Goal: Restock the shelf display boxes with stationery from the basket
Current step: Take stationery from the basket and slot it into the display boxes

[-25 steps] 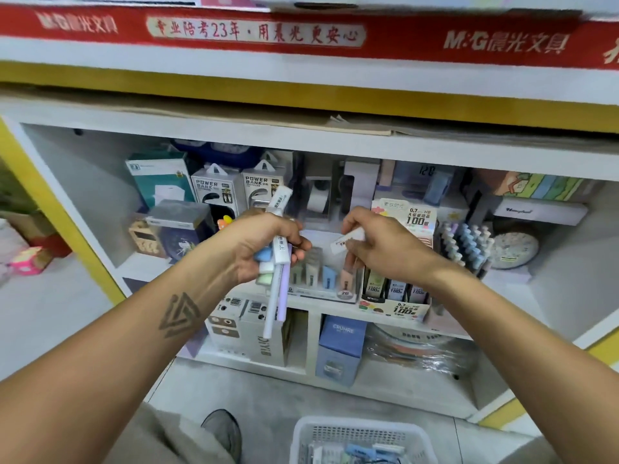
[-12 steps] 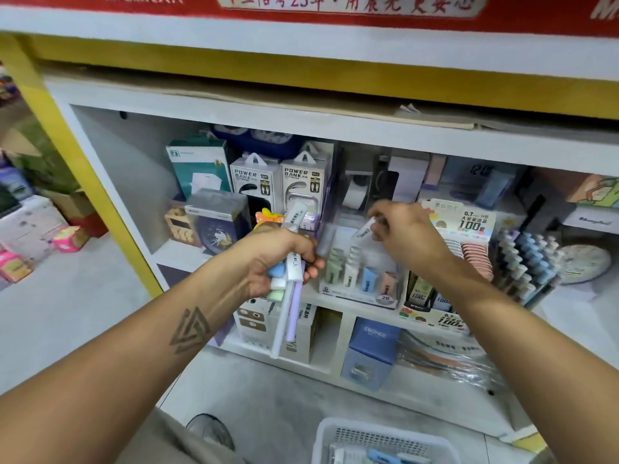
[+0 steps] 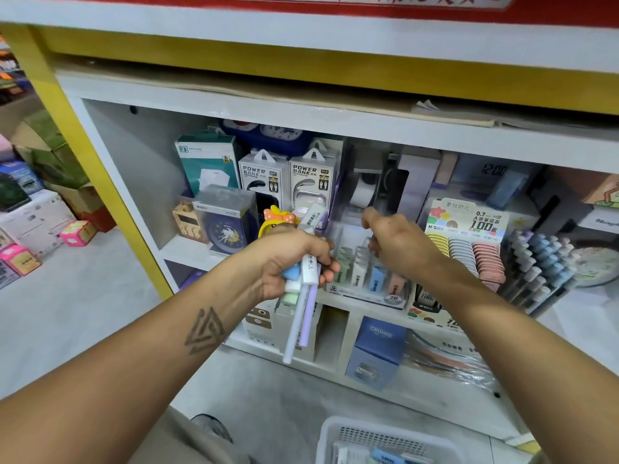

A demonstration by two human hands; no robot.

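Erasers (image 3: 360,274) stand upright in colour-sorted rows inside the clear display box (image 3: 368,296) on the shelf (image 3: 187,252), the box directly ahead of both hands and a little below them, its rows running from the front lip back toward the shelf wall. The right hand (image 3: 398,241) is over the back of the box, fingers curled downward as if pinching something small; what it holds, if anything, is hidden behind the knuckles, so its grip cannot be told. The left hand (image 3: 291,262) hangs just beside the box's left edge, fingers wrapped round a bundle of stock (image 3: 303,289): pastel erasers, a white sleeved piece and two long pens whose axis runs near vertical, tips pointing at the floor. The right hand is the nearer to the open slots and looks the one to set the next piece, dropping it straight down on end so it matches the upright rows; the left serves as the supply. The basket (image 3: 335,433) sits on the floor below, near the bottom edge, well apart from both hands, with more stationery inside. To the box's right stand a lead-refill display (image 3: 465,236) and a rack of pens (image 3: 539,262); power bank boxes (image 3: 288,182) stand behind the left hand
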